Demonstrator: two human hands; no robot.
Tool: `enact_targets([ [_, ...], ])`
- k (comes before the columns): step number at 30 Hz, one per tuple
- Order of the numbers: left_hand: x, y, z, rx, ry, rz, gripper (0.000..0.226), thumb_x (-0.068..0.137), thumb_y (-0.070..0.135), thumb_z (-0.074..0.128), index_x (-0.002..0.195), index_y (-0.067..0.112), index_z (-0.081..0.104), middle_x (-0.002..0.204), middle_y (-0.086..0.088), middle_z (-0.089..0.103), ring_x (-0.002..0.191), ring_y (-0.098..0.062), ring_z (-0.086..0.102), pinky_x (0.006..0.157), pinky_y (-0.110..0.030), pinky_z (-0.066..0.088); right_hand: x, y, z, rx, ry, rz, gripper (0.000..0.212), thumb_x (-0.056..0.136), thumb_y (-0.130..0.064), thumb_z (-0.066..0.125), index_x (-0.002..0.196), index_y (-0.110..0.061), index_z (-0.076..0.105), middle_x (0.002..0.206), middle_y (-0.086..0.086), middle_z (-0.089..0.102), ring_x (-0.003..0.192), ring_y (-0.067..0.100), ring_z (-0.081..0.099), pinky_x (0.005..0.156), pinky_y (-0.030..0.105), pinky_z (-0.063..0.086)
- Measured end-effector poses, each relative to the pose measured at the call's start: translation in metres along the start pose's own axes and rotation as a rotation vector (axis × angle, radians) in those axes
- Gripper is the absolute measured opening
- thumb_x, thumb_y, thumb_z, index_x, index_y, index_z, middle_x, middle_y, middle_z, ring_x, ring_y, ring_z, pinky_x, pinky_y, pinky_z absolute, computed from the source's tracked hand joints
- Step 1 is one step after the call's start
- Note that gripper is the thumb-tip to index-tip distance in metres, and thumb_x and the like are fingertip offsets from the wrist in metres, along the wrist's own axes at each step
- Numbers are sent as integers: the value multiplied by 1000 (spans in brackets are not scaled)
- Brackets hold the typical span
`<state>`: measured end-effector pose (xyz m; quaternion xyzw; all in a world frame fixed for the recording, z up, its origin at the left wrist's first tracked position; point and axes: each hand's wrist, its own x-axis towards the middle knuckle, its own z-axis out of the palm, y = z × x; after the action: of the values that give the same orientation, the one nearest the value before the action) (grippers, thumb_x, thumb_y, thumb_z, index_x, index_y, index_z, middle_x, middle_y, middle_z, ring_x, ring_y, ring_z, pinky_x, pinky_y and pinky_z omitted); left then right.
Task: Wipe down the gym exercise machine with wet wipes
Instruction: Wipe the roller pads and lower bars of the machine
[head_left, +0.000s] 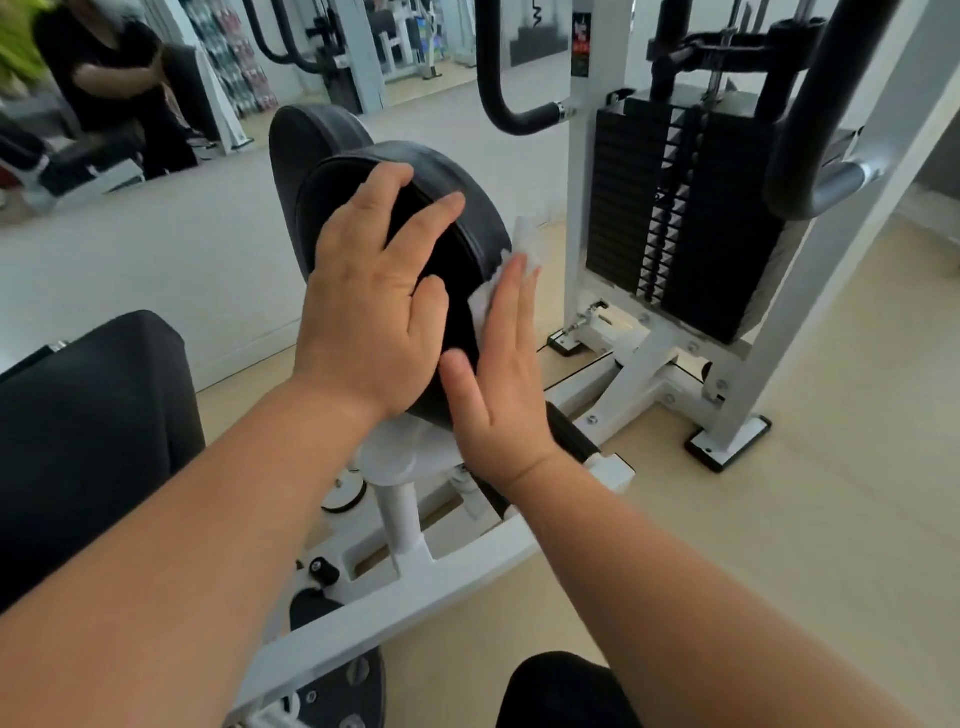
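Hands: two, both bare, both on the same pad
Left hand (363, 306): laid flat on the pad's dark back face, fingers straight and spread, thumb apart, gripping nothing
Right hand (498, 384): held edge-on against the pad's right side, fingers straight and together, pressing the wipe to the rim rather than clutching it
Wet wipe (524, 244): one, white and crumpled, caught between the right fingers and the pad's rim, its top showing above the fingertips
Round pad (467, 171): one for certain, black, tilted on edge above a white post; the dark round shape just behind it may be a second pad or a mirror image
Weight stack (717, 234): one, black plates, to the right, well apart from the hands
Curved handles: two, black, one upper centre (493, 88), one upper right (826, 104)
Seat cushion (88, 441): one, dark, lower left
Frame (405, 597): white bars, standing on the pale floor (779, 519)
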<state>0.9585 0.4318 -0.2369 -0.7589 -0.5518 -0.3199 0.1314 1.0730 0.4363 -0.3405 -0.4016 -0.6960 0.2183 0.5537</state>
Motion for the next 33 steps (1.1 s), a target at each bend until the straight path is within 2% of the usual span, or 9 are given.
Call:
enact_targets([
  [5,1,4,-1,42,7,1,47,95,27,48,141,20,53,154,-10,35,135,-31,40,108,-26,23,-87,20,33,61,-152,306,100,88,-88,12,157,-24,-21,165,-10,-28,155,6,-21,128,29,-4],
  [9,0,15,1,122,77,12,54,90,49,62,131,15,57,147,-16,42,129,-34,45,109,-36,34,-96,15,38,342,-106,582,107,80,-96,14,158,-33,-22,166,-19,-26,150,-9,-19,130,40,0],
  [15,-5,29,10,-24,145,-43,62,78,46,78,120,6,55,154,-16,39,140,-33,41,112,-47,41,-52,-8,-5,425,-23,417,92,94,-79,17,162,-21,-7,168,-14,-13,153,-8,-12,127,22,-3],
  [17,-10,24,4,-99,125,-11,61,80,39,80,122,4,54,155,-14,39,142,-29,40,108,-48,44,-50,-14,-22,438,-78,385,84,97,-71,18,162,-22,-4,169,-17,-7,153,-9,-7,128,24,0],
  [21,-15,5,-19,-240,31,52,63,78,28,81,127,2,52,150,-8,40,142,-22,38,109,-50,43,-74,-28,-38,410,-225,290,95,93,-82,14,163,-20,-6,165,-27,-12,154,-5,-10,123,14,-1],
  [25,-13,5,-34,-243,-13,59,67,82,28,69,143,7,50,138,-5,37,134,-14,39,113,-37,40,-93,-28,-29,445,-298,268,92,96,-80,12,163,-19,-6,170,-15,-12,156,1,-10,127,22,-2],
  [28,-7,21,-32,-212,132,-45,52,85,39,73,124,7,63,128,-11,46,122,-13,45,106,-16,36,-79,-30,-19,539,-315,345,83,97,-79,14,162,-32,-3,171,-16,-8,156,-1,-7,130,36,1],
  [31,-6,27,-30,-173,189,-70,48,80,34,79,113,3,64,123,-11,50,119,-15,49,105,-17,37,-44,-32,-9,558,-275,438,113,82,-93,15,164,-15,10,173,2,9,159,15,7,130,49,11],
  [33,-6,25,-31,-164,208,-52,44,78,29,80,110,2,65,121,-12,52,117,-15,50,103,-19,39,-13,-33,-6,567,-262,409,125,73,-100,16,164,-15,7,173,4,5,160,16,2,130,48,6],
])
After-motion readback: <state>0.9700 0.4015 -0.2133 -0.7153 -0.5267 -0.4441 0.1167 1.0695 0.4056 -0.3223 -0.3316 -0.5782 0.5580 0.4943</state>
